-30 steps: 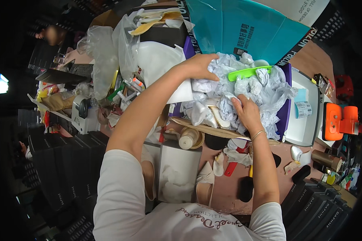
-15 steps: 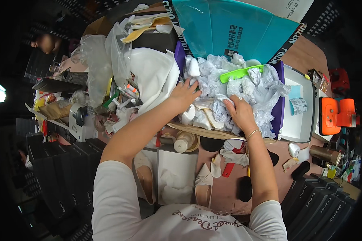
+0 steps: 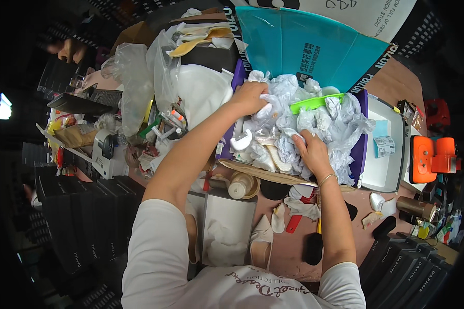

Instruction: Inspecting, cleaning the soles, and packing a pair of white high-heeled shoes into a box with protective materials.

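Observation:
A purple-sided box (image 3: pixel 362 121) full of crumpled white paper (image 3: pixel 340 126) stands in front of me. At its far left corner my left hand (image 3: pixel 251 98) is closed on some of the crumpled paper, its fingertips partly hidden. Over the middle right of the heap, my right hand (image 3: pixel 314 153) rests on paper with thumb and forefinger apart; its other fingers are partly out of sight. A bright green shoehorn-like strip (image 3: pixel 317 103) lies across the paper behind it. Near the left hand's wrist, a white curved piece (image 3: pixel 241 140) and pale insole-like pieces (image 3: pixel 278 158) lie inside the box.
A tall teal flap (image 3: pixel 309 46) rises behind the box. Left are clear plastic bags (image 3: pixel 136 82) and stacked dark shoeboxes (image 3: pixel 82 221). Nearer me are an open shoebox (image 3: pixel 231 208), a pale shoe (image 3: pixel 261 242) and a cup (image 3: pixel 239 186). An orange device (image 3: pixel 423 159) stands right.
My left hand has moved farther away and slightly right, closing on paper and drawing it up, which bares the white curved piece. My right hand stays nearly in place. The view has shifted slightly.

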Tool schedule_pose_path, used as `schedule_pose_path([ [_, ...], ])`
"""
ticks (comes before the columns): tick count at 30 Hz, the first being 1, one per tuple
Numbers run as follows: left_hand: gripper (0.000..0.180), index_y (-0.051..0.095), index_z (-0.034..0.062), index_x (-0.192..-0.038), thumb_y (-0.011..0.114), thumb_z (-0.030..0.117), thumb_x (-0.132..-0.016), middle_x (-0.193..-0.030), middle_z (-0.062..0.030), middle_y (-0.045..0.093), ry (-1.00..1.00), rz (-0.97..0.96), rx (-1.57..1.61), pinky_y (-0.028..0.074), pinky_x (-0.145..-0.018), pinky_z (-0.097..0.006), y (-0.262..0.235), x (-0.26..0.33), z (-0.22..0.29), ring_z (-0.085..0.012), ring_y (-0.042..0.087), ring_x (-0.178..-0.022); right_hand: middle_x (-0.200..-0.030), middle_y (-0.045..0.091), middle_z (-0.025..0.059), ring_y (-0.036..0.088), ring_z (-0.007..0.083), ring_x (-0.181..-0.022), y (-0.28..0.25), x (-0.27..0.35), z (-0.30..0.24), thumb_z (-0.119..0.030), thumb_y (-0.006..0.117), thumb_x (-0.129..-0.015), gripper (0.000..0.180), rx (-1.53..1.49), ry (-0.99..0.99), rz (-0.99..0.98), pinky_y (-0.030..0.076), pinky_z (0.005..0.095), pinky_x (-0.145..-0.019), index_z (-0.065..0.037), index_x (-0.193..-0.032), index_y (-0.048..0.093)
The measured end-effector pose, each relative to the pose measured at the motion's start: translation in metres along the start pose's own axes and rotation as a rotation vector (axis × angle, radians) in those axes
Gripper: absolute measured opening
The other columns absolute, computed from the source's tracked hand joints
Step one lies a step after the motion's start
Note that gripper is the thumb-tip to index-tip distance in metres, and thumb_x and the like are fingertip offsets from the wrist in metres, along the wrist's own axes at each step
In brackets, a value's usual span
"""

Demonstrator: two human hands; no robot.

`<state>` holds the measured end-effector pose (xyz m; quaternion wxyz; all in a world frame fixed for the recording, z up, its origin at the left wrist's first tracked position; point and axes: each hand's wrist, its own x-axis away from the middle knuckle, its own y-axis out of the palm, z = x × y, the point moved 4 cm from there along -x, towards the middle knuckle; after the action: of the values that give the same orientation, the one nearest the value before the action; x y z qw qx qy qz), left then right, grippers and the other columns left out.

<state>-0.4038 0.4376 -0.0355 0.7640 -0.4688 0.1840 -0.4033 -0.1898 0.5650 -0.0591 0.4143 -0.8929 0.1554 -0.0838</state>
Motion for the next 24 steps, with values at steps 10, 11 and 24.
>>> schedule_pose_path([
  [10,0.086,0.025,-0.0018,-0.142,0.066,0.041,-0.08,-0.146,-0.0306,0.025,-0.147,0.022,0.5,0.029,-0.108,-0.044,0.106,0.016,0.038,-0.0439,0.029,-0.134,-0.082,0.062,0.0263,0.06,0.0448,-0.079,-0.001,0.0,-0.005,-0.041,0.053,-0.092,0.039,0.029,-0.023,0.008,0.047,0.0493,-0.07,-0.003,-0.098,0.061],
  [11,0.083,0.026,-0.0025,-0.142,0.063,0.043,-0.082,-0.144,-0.0308,0.028,-0.124,0.003,0.618,0.03,-0.107,-0.044,0.106,0.015,0.037,-0.0435,0.032,-0.132,-0.081,0.062,0.0261,0.06,0.0448,-0.079,-0.001,0.0,-0.005,-0.041,0.053,-0.092,0.039,0.028,-0.026,0.005,0.047,0.0494,-0.07,-0.003,-0.097,0.061],
  [24,0.052,0.053,0.0034,-0.127,0.05,0.042,-0.092,-0.111,-0.0272,0.058,-0.074,-0.016,0.386,0.041,-0.095,-0.042,0.077,0.029,0.051,-0.0396,0.053,-0.108,-0.079,0.062,0.0254,0.059,0.0444,-0.078,0.0,-0.002,-0.002,-0.032,0.047,-0.094,0.031,0.012,0.009,-0.017,0.046,0.0505,-0.071,-0.003,-0.089,0.058],
])
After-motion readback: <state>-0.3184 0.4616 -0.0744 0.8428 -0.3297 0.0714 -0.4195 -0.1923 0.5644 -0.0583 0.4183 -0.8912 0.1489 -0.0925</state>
